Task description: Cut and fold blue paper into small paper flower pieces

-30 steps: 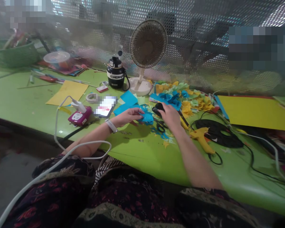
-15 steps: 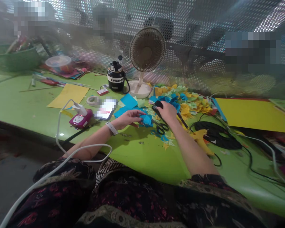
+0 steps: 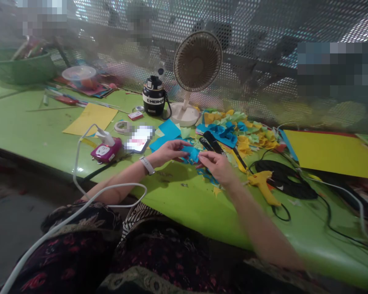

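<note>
from the head view, i see both hands brought close together over the tabletop [image 3: 178,214], working at one small piece of blue paper [image 3: 190,154]. the left hand [image 3: 171,152] pinches it from the left, a pale watch [image 3: 147,165] on that wrist; the right hand [image 3: 216,164] has its fingertips closed on the right edge. the piece sits between them, above a scatter of blue scraps.

just beyond the right hand lies a black tool [image 3: 213,143], and on the far side a heap of paper bits [image 3: 256,132] in yellow, green and blue. a yellow glue gun [image 3: 265,188] lies to the right, near a black flat disc [image 3: 283,177]. off to the left are a lit phone [image 3: 140,139] and a purple power socket [image 3: 106,152]. at the far side a pale fan [image 3: 198,61] stands to the right of a black bottle [image 3: 154,98].
</note>
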Action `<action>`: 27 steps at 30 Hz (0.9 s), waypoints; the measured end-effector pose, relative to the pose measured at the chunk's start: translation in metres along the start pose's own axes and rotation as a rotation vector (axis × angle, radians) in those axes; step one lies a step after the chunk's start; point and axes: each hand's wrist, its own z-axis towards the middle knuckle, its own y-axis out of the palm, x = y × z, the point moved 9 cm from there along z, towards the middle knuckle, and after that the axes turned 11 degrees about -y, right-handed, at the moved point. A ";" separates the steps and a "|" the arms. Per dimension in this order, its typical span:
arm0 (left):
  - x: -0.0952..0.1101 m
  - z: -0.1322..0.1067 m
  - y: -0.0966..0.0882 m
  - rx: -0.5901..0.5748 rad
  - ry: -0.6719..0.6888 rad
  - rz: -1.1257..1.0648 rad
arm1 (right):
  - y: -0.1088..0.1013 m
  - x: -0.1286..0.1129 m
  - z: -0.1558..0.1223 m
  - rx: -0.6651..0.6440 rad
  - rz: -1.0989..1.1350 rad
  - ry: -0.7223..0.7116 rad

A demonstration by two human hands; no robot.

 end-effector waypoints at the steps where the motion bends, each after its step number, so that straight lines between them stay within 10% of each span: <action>1: 0.000 0.000 -0.001 0.013 0.001 -0.033 | 0.000 0.001 -0.001 0.013 0.026 0.005; 27: -0.019 0.005 0.006 0.012 -0.073 -0.130 | 0.007 0.014 -0.004 0.057 0.142 0.036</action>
